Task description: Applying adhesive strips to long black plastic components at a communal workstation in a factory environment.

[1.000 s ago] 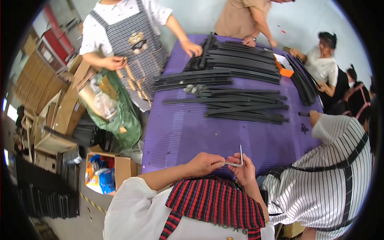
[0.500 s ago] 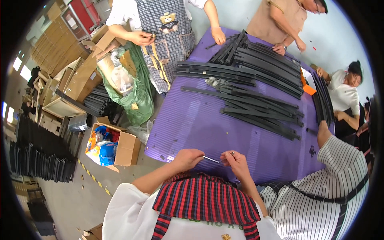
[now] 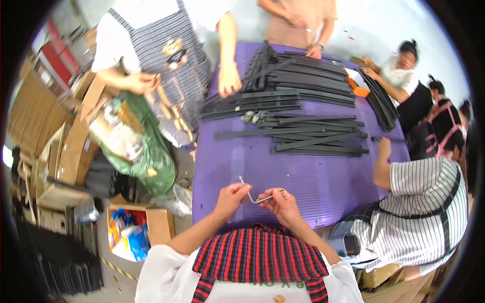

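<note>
Above the near edge of the purple table (image 3: 242, 164), I hold a bent silver metal rod (image 3: 262, 199) that looks like a hex key. My left hand (image 3: 231, 201) pinches its upright arm, whose tip shows above the fingers. My right hand (image 3: 281, 207) is closed on the other arm, with a small end poking out past the fingertips. Between the two hands the rod's bend is visible. Beyond them lie long black strips (image 3: 318, 139) in a loose pile, with a small heap of greyish parts (image 3: 255, 118) at its left.
More black strips (image 3: 310, 86) are stacked farther back, near an orange-edged box (image 3: 359, 85). A person in a checked apron (image 3: 169, 65) reaches over the far left; another in a striped shirt (image 3: 424, 202) works at my right. An open carton (image 3: 160, 226) stands on the floor at left.
The view has shifted toward the right. My hands have turned the rod, so one arm now points up and away. The apron-wearing person's hand has come lower over the strips.
</note>
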The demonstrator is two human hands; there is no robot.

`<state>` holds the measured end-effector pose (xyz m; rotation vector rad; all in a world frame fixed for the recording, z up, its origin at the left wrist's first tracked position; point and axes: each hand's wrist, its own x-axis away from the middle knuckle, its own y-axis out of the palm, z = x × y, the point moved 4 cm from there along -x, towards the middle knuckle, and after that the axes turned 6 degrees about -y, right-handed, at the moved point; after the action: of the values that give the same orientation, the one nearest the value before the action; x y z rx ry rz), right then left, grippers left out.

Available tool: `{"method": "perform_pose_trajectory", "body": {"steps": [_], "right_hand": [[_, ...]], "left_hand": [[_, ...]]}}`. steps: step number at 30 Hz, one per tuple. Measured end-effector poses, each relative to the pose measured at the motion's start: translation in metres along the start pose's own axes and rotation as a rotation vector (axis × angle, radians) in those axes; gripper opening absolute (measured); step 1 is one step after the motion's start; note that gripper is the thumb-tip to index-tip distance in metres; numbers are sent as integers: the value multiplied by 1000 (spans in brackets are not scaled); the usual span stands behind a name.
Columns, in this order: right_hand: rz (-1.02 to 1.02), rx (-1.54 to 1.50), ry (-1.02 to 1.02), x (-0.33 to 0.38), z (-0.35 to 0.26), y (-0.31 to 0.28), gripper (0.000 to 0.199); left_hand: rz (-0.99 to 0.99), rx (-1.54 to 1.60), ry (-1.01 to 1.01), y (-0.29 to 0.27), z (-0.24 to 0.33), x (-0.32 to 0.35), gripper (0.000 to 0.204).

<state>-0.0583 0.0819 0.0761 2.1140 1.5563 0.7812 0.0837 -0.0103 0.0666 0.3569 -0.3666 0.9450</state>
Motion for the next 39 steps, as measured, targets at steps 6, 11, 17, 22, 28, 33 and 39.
{"method": "perform_pose_trajectory", "body": {"steps": [6,11,17,22,28,33,39], "right_hand": [[266,252,277,1,35,-20,36],[442,358,258,43,38,-65,33],[395,470,340,20,59,-92,27],[445,433,307,23,54,-103,27],[386,509,265,14,52,-100,25],[351,504,199,13,51,-101,24],[345,508,178,7,54,-107,25]], "left_hand": [[-130,4,-38,-7,-23,-31,23],[-106,-453,274,-13,-21,-65,25],[182,-889,651,-46,-58,-84,24],[24,-1060,488,-15,-23,-64,39],[-9,-1105,444,-18,-18,-70,44],[7,-1043,483,-16,-20,-80,34],[142,-882,720,-22,-31,-99,24]]}}
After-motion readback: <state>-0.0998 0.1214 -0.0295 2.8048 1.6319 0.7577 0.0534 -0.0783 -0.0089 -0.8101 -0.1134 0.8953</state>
